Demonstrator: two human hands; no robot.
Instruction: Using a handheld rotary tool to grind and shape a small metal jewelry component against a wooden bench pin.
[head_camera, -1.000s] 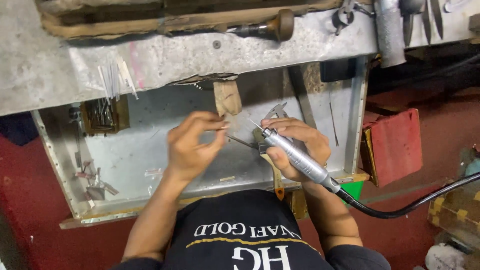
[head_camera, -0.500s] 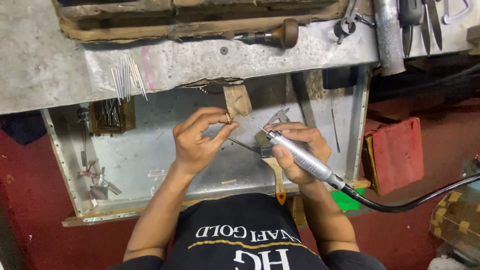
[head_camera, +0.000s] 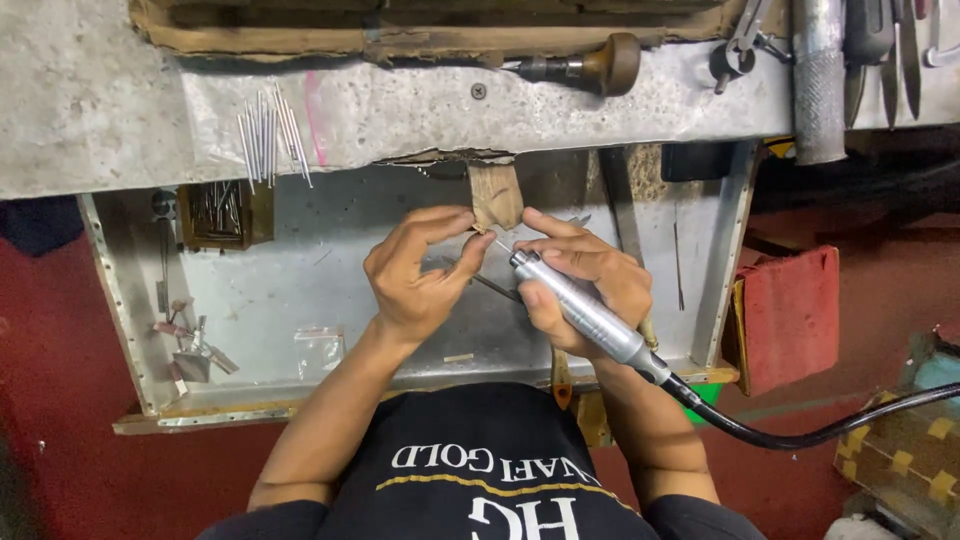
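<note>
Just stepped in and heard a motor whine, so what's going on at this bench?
A person sits at a worn grey metal workbench over a metal catch tray. The right hand grips a silver cylindrical rotary handpiece on a black flexible cable, its tip pointed at a small piece pinched in the left hand. Both hands meet at the wooden bench pin. Thin steel rods lie on the bench top, and a wooden-handled tool rests farther back.

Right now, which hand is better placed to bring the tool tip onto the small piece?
Probably the right hand: it grips the silver rotary handpiece, its tip pointing at the left hand, which pinches something small at the wooden peg.
</note>
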